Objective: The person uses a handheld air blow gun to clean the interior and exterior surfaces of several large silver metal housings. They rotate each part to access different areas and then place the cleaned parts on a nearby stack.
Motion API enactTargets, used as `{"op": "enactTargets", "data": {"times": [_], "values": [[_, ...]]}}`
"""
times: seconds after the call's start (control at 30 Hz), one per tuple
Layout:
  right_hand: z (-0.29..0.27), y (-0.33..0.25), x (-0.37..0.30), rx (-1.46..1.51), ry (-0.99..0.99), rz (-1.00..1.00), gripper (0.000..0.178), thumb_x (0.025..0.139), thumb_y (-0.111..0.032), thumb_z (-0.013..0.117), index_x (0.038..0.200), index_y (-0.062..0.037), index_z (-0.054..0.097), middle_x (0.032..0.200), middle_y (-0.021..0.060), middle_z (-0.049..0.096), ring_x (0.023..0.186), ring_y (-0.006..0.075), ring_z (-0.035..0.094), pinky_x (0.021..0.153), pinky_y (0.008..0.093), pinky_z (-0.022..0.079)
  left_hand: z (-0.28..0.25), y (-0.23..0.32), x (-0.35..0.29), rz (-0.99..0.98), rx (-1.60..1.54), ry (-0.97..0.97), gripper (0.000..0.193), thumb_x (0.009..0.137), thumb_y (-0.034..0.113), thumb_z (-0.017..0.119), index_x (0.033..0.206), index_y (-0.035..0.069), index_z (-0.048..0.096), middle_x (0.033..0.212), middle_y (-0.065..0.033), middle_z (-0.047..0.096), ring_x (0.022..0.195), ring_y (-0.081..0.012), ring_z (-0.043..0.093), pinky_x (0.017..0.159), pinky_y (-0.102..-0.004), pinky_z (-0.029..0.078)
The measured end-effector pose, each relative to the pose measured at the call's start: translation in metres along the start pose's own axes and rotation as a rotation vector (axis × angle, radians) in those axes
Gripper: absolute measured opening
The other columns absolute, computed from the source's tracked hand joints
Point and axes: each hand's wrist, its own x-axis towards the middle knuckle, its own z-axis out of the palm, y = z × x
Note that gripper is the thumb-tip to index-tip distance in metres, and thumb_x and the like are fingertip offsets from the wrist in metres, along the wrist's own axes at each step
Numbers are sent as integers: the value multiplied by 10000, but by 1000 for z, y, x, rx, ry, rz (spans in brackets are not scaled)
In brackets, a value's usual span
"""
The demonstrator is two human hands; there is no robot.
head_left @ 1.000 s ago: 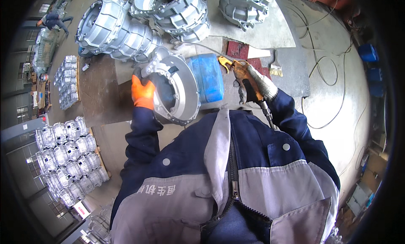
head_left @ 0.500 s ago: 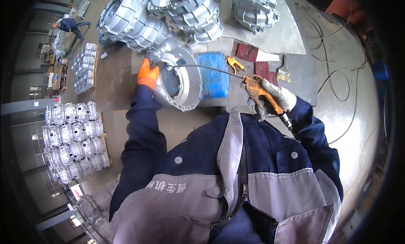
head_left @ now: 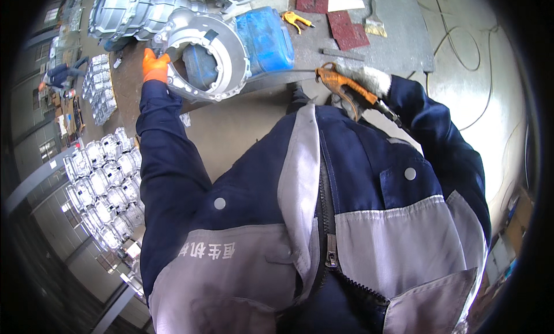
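Observation:
My left hand (head_left: pixel 155 66), in an orange glove, is closed on the left edge of a ring-shaped grey metal housing (head_left: pixel 234 57). The housing is tilted at the table's near edge, its round opening toward me. In a white and dark glove, my right hand (head_left: pixel 372 80) grips an orange air blow gun (head_left: pixel 346 85) just off that edge. The gun's long thin nozzle points left, and its end comes close to the housing's right rim. Right behind the housing lies a blue plastic jug (head_left: pixel 265 40), part of which shows through the opening.
On the table (head_left: pixel 404 45) lie a yellow blow gun (head_left: pixel 297 21), dark red pads (head_left: pixel 347 31), a paintbrush (head_left: pixel 375 23) and a grey bar (head_left: pixel 343 54). More housings (head_left: pixel 124 14) stand far left. Stacked castings (head_left: pixel 107 184) and a person (head_left: pixel 57 75) are beyond. A hose (head_left: pixel 461 63) coils on the right.
The nozzle, which reached across the housing's opening to its left side, is now drawn back to the right rim. The whole view has shifted, and my left hand still holds the housing.

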Motion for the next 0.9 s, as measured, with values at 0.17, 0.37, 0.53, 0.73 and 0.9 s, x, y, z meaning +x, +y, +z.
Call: {"op": "enactTargets", "data": {"times": [0.17,0.37,0.53,0.73,0.9], "values": [[-11,18,22,171,37,-24,412,841,-421,534,1039,-60,559,856,87,619,650,152,607,559,234,513,0,-13,10,72,-20,-5,423,604,90,658,983,-12,503,861,-123,585,722,-202,518,661,-325,429],[-25,35,45,229,17,-51,405,839,-393,546,1050,-47,548,850,101,611,648,166,604,550,233,518,0,-8,6,76,-174,-16,532,608,170,763,1037,-18,512,921,-107,581,776,-183,508,691,-297,418],[-22,32,46,276,50,3,413,834,-418,542,1030,-55,554,795,90,612,587,153,598,512,224,514,-1,-5,4,11,-90,-2,513,609,130,747,1031,-34,507,929,-106,575,783,-176,499,692,-292,417],[-9,20,37,199,101,33,332,882,-352,479,1013,-59,561,817,80,610,615,147,599,535,242,523,0,-14,7,41,-148,-23,553,610,142,741,1064,-49,489,957,-115,567,797,-182,497,709,-292,415],[-7,20,43,295,51,79,326,895,-356,459,972,-58,566,798,73,614,604,155,606,524,259,533,-1,-18,10,30,-80,8,664,590,147,757,1139,-70,454,1046,-142,543,880,-197,492,767,-286,401]]}}
